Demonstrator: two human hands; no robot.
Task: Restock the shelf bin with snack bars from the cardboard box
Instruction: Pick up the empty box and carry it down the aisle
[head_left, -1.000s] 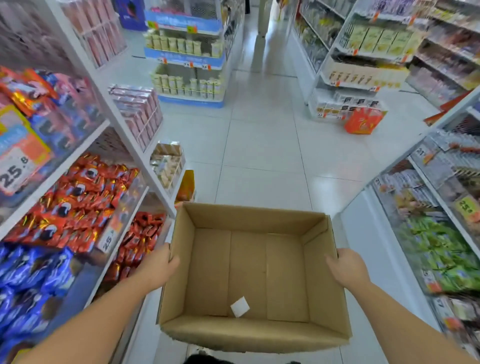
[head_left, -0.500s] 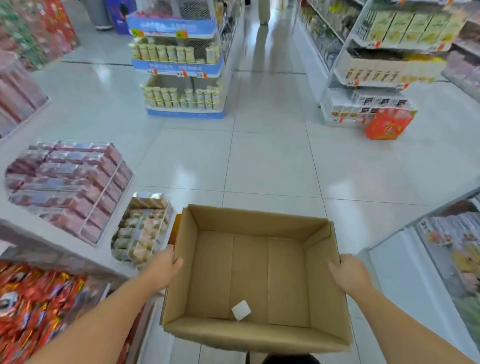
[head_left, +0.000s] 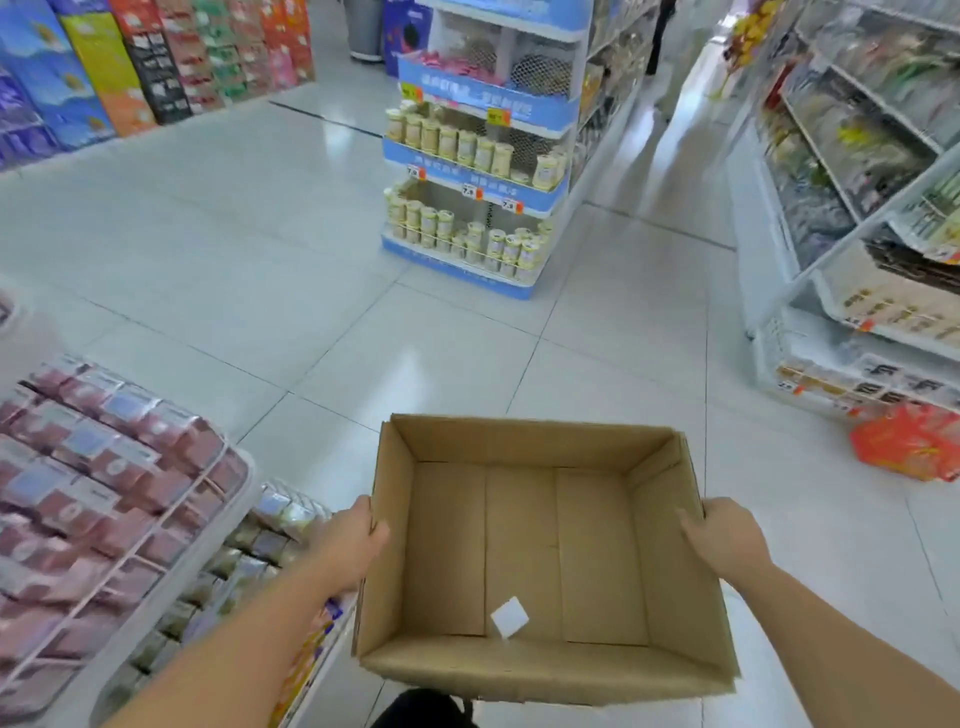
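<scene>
An open brown cardboard box (head_left: 524, 551) is held in front of me at waist height. It holds no snack bars; only a small white scrap (head_left: 509, 617) lies on its bottom. My left hand (head_left: 358, 540) grips the box's left wall, thumb over the rim. My right hand (head_left: 724, 535) grips the right wall the same way. A wire shelf bin (head_left: 228, 462) of pink-wrapped packs sits at my left, with a smaller bin of pale packs (head_left: 260, 545) beside it.
White tiled floor (head_left: 260, 260) stretches ahead. A blue end display of yellow cups (head_left: 467, 208) stands in the middle. White shelving (head_left: 841, 234) lines the right side, with an orange pack (head_left: 904, 441) on the floor by it. Stacked cartons (head_left: 130, 62) fill the far left.
The view has swung left and up out of the aisle: the red and blue snack shelves have left the frame. The box stays in both hands, unchanged.
</scene>
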